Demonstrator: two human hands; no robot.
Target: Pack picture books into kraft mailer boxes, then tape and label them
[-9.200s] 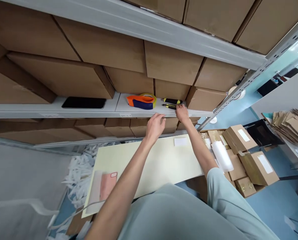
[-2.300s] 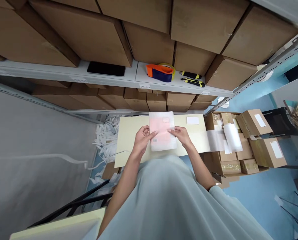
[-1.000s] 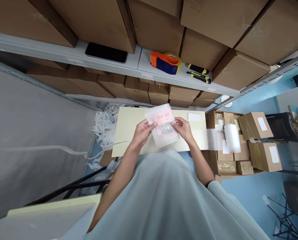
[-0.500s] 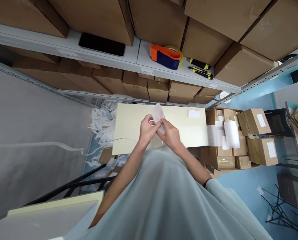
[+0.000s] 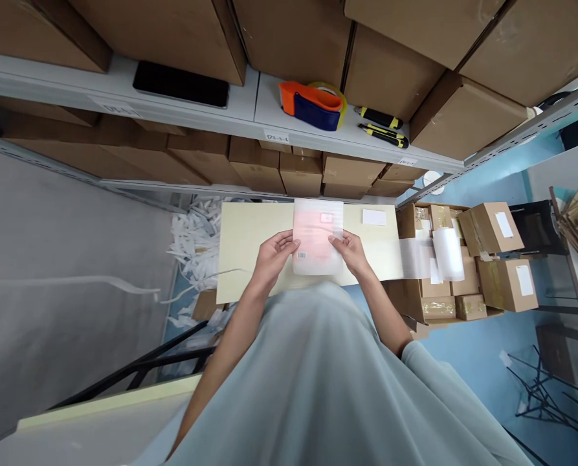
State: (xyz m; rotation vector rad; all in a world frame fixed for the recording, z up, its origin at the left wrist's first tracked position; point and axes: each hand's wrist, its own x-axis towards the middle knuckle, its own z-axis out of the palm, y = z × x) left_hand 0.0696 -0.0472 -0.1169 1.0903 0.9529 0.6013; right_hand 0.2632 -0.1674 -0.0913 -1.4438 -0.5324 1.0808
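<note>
I hold a frosted plastic bag with a pink phone case inside (image 5: 317, 235) flat and face up over a pale yellow table (image 5: 243, 239). My left hand (image 5: 273, 254) pinches the bag's left edge. My right hand (image 5: 351, 249) pinches its right edge. A small white label (image 5: 375, 217) lies on the table to the right of the bag.
A grey shelf (image 5: 250, 120) above the table carries a black phone (image 5: 180, 84), an orange and blue tape dispenser (image 5: 311, 105) and two yellow-black utility knives (image 5: 382, 127), with cardboard boxes behind. Small taped boxes (image 5: 483, 259) and a plastic roll (image 5: 446, 251) sit right. White paper strips (image 5: 194, 239) lie left.
Half a second ago both hands had the bag turned edge-on, close together. Now they have spread apart and the bag lies flat, facing up.
</note>
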